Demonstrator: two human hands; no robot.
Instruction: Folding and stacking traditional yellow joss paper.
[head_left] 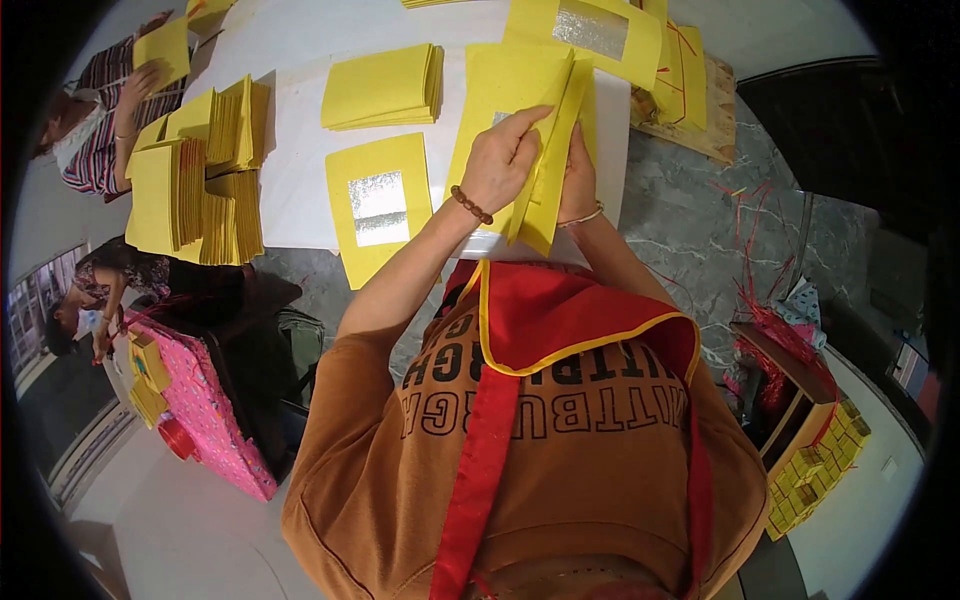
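The folded yellow paper sheet point(545, 205) is between the two hands, at the near edge of the white table point(296, 150), a little to the right of the person's middle. Its long axis goes from near to far, with the far end leaning slightly to the right. The left hand point(503, 160) is on the left side of this sheet, the index finger stretched against its surface; whether the thumb also pinches it, I cannot tell. The right hand point(578, 185) grips the sheet from the right side, although some of its fingers are hidden behind the paper. So the hands are close to each other, with only the paper between them, and both touch it.

Directly beneath lies a flat yellow sheet point(500, 75), which the hands and the folded one partly cover. To the left, just beside the left forearm, is a loose yellow sheet with a silver square point(380, 208), and farther behind it a neat stack of yellow paper point(378, 90). At the far right, another silver-patched sheet point(590, 38) is close to the work. Upright bundles of folded paper point(180, 195) crowd the left end of the table, near a co-worker's striped sleeve point(92, 165).
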